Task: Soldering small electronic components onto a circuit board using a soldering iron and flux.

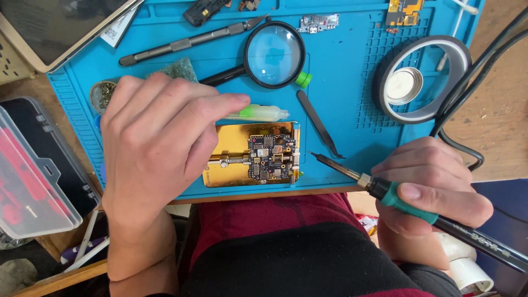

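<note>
A small circuit board [271,157] is clamped in a gold holder [234,144] at the near edge of a blue work mat [341,71]. My left hand [157,140] hovers over the holder's left side, fingers loosely curled, holding nothing I can see. My right hand [434,184] grips a soldering iron [385,190] with a teal collar; its tip points left, just right of the board and apart from it. A pale green-tipped syringe tube [263,114] lies just behind the holder.
On the mat lie a magnifying glass [273,55], black tweezers [320,124], a long grey tool [187,41], a tape roll [423,77] around a small tin, and loose board parts. A clear plastic case [33,176] sits left. Black cables [478,71] run right.
</note>
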